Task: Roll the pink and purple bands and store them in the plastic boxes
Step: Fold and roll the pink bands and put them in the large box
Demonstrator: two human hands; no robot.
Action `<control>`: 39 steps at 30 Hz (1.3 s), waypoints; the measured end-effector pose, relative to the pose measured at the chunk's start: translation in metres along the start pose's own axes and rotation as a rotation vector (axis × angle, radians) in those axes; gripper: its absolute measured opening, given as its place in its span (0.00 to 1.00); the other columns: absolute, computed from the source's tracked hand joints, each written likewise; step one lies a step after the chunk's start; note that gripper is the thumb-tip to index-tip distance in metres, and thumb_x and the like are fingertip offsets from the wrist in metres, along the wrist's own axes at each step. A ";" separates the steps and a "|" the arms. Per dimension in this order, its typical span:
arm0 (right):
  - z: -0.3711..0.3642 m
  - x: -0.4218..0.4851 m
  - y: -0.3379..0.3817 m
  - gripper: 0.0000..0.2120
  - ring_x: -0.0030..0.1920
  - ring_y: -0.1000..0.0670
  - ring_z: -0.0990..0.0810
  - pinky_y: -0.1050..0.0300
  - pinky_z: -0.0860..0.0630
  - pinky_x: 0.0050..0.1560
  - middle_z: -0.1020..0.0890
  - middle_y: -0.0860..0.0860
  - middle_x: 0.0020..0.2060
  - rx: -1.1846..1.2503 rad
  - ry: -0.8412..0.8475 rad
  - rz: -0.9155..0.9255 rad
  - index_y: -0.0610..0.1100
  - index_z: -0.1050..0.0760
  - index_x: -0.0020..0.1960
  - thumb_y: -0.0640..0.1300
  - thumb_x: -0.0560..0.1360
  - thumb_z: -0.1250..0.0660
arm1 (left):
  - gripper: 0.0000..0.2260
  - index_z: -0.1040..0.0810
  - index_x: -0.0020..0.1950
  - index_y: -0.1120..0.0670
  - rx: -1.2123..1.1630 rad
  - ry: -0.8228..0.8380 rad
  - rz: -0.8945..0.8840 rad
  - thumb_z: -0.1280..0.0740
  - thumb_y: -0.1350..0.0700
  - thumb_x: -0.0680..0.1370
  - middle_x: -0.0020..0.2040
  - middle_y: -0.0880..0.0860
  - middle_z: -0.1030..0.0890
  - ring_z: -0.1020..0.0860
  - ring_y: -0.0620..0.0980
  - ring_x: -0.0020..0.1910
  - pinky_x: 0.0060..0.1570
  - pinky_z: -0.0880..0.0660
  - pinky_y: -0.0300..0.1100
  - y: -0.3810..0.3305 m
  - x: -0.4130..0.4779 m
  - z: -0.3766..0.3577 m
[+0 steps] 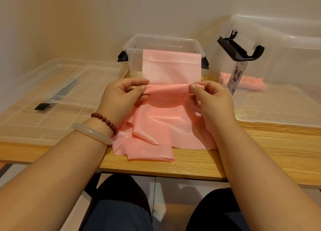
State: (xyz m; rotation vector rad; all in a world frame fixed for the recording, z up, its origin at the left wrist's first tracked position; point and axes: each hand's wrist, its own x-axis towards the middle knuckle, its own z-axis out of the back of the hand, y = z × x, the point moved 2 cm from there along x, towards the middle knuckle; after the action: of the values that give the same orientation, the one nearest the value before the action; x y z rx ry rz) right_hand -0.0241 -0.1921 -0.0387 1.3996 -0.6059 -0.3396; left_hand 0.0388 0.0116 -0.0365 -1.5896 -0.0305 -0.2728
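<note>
Fingers (137,82) of left hand (119,98) and right hand (213,102) pinch the pink band (163,126) draped over the small box (132,46). Lid (52,95) lies left, larger box (286,74) right.

1. The pink band (163,69) is a long, thin, glossy strip. One end is draped over the small box's front rim and hangs down its front wall. The middle is gathered into a narrow fold, which the left hand (121,98) and right hand (213,100) pinch at either edge. The rest lies crumpled on the table (191,164).
2. The small box (133,45) is clear plastic with black latches, upright and lidless, and sits at the back.
3. The large box (286,57), also clear, stands just to its right.
4. Pink rolls (251,83) lie on the large box's floor and show hazily through its wall.
</note>
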 end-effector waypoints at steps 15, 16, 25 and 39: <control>0.001 0.002 0.002 0.04 0.39 0.53 0.22 0.54 0.20 0.43 0.18 0.49 0.41 0.043 0.008 0.028 0.47 0.19 0.46 0.39 0.76 0.31 | 0.07 0.17 0.49 0.56 -0.092 0.055 0.026 0.32 0.67 0.76 0.36 0.52 0.16 0.18 0.44 0.36 0.39 0.22 0.33 -0.005 -0.005 -0.002; 0.001 0.001 0.003 0.03 0.40 0.53 0.21 0.53 0.20 0.44 0.18 0.49 0.41 0.060 0.019 0.028 0.47 0.18 0.46 0.40 0.76 0.30 | 0.07 0.18 0.49 0.57 -0.101 0.044 0.031 0.32 0.67 0.76 0.35 0.52 0.16 0.18 0.44 0.35 0.38 0.22 0.32 -0.006 -0.005 -0.003; -0.001 0.000 0.001 0.03 0.40 0.49 0.18 0.41 0.19 0.47 0.17 0.48 0.39 0.017 0.020 0.003 0.47 0.18 0.42 0.42 0.74 0.28 | 0.07 0.18 0.51 0.55 -0.072 0.006 0.017 0.32 0.65 0.77 0.38 0.51 0.15 0.18 0.44 0.35 0.40 0.20 0.35 -0.004 -0.002 -0.001; -0.003 0.003 0.000 0.02 0.42 0.47 0.17 0.49 0.17 0.37 0.17 0.48 0.44 -0.002 -0.008 0.033 0.49 0.18 0.44 0.43 0.75 0.28 | 0.06 0.16 0.50 0.53 0.074 0.043 -0.009 0.28 0.61 0.74 0.43 0.53 0.15 0.17 0.49 0.43 0.46 0.20 0.40 -0.002 -0.002 0.001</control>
State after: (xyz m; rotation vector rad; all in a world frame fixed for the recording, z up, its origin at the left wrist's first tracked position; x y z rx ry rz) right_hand -0.0205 -0.1915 -0.0379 1.3854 -0.6338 -0.3196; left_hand 0.0371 0.0125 -0.0351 -1.5097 -0.0140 -0.3096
